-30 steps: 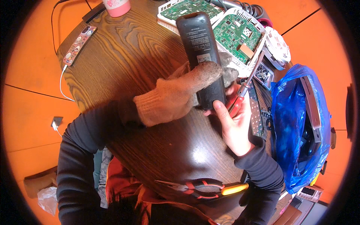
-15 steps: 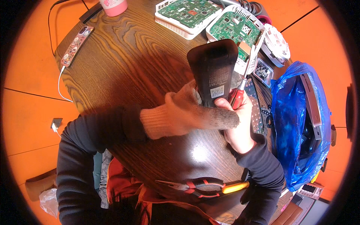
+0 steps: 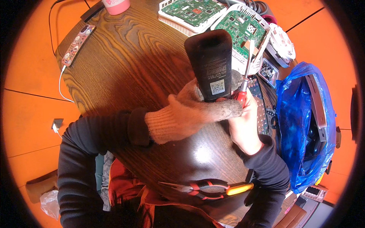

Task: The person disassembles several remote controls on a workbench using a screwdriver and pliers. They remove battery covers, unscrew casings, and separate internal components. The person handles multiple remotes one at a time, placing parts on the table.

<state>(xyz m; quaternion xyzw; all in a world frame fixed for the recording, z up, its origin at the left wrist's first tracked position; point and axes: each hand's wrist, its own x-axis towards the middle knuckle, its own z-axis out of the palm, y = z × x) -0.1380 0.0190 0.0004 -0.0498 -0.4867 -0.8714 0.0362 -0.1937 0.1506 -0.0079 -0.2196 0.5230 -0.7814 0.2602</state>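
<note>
My left hand (image 3: 182, 116), in a knit glove with grey fingers, is closed around the lower end of a black tapered plastic device (image 3: 210, 62). The device is tilted up over the table, its labelled face with a square code toward me. My bare right hand (image 3: 245, 127) grips a screwdriver (image 3: 242, 95) with a red handle, its metal shaft pointing up and away. The right hand's fingers meet the device's lower end and the left glove, which hides part of them; whether they also grip the device I cannot tell.
Red-and-yellow pliers (image 3: 209, 187) lie near the table's front edge. At the far right are open white housings with green circuit boards (image 3: 192, 15), a round white part (image 3: 281, 45) and a screw tray (image 3: 268, 72). A blue plastic bag (image 3: 291, 110) stands right; a phone (image 3: 78, 45) lies left.
The black device has shifted slightly left and up and turned a little more upright. The screwdriver's shaft stands slightly steeper. Both hands keep their hold.
</note>
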